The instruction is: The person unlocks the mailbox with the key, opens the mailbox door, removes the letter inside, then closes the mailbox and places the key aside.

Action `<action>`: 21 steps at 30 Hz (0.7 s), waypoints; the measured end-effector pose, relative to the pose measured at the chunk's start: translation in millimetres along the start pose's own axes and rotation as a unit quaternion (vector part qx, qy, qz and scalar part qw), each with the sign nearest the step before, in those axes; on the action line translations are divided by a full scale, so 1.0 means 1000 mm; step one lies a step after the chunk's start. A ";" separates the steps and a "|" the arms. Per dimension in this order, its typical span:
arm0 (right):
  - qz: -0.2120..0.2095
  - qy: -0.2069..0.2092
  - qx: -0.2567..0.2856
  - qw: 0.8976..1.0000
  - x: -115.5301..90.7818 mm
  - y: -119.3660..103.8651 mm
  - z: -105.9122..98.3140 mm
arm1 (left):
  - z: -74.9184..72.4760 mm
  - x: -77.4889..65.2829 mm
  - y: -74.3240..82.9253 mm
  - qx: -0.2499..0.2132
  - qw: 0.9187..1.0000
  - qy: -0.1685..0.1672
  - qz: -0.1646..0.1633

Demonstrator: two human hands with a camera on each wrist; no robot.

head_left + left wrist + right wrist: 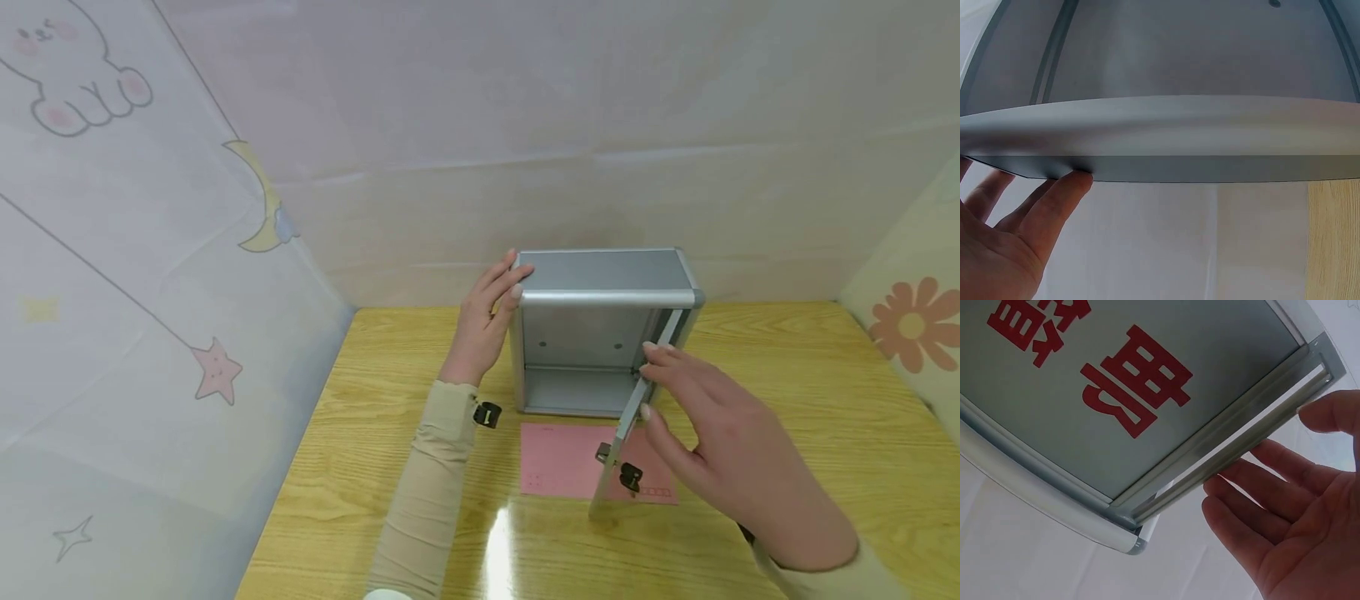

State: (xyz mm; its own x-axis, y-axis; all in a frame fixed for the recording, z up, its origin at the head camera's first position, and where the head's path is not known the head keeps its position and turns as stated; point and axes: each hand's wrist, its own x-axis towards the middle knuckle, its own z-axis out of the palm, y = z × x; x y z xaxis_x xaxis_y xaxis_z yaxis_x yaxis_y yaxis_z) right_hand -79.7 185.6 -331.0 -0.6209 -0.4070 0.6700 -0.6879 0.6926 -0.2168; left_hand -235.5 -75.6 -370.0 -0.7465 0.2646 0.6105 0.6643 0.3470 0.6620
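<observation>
A grey metal mailbox stands on the table, its front facing me and its door swung out on the right side. My left hand rests on the box's upper left corner, fingers spread over the side and top. Extended fingers of my right hand touch the door's top edge; in the right wrist view the thumb stands apart from them. Red characters mark the door's outer face. A small metal latch sits near its free edge. On the table lies a pink envelope, partly behind the door.
The wooden table meets a cloth-covered wall close behind the box. Printed cloth also hangs at the left. A small black piece shows beside the door, over the envelope.
</observation>
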 end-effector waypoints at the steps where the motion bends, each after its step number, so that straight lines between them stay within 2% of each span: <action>1: 0.000 0.000 -0.006 1.000 0.001 0.000 0.002 | 0.000 0.000 0.000 -0.001 1.000 0.000 -0.001; 5: -0.001 0.005 -0.021 1.000 0.003 -0.002 0.008 | 0.000 0.000 0.000 -0.005 1.000 0.000 -0.004; 13: -0.032 0.063 -0.020 0.997 0.014 -0.001 0.025 | 0.000 -0.001 0.000 -0.003 1.000 0.004 -0.002; 21: -0.036 0.068 -0.014 0.997 0.026 0.009 0.044 | 0.002 -0.001 0.001 0.003 1.000 0.006 -0.009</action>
State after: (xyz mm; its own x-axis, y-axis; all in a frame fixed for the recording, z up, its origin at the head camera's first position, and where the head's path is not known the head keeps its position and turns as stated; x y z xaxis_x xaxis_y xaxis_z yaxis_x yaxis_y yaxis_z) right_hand -118.7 154.5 -347.0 -0.5126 -0.3736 0.7731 -0.7166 0.6821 -0.1455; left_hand -234.5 -73.7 -371.0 -0.7582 0.2467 0.6036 0.6501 0.3569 0.6708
